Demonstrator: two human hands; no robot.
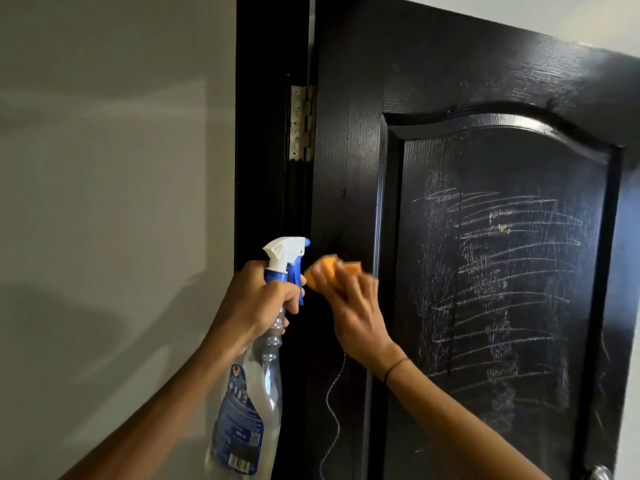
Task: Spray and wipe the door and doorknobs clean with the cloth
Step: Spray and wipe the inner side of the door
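A black panelled door (433, 81) stands ajar, with white chalk-like scribbles across its raised panel and down the left stile. My left hand (256, 299) grips the neck of a clear spray bottle (256, 393) with a white and blue trigger head, one finger on the trigger, its nozzle pointing at the door. My right hand (349, 306) presses an orange cloth (327, 268) against the door's left stile, just right of the nozzle. Part of a silver doorknob (602, 474) shows at the bottom right corner.
A metal hinge (302, 123) joins the door to the black frame (263, 133) on the left. A plain grey wall (114, 202) fills the left side. A thin white scribbled line runs down the stile below my right hand.
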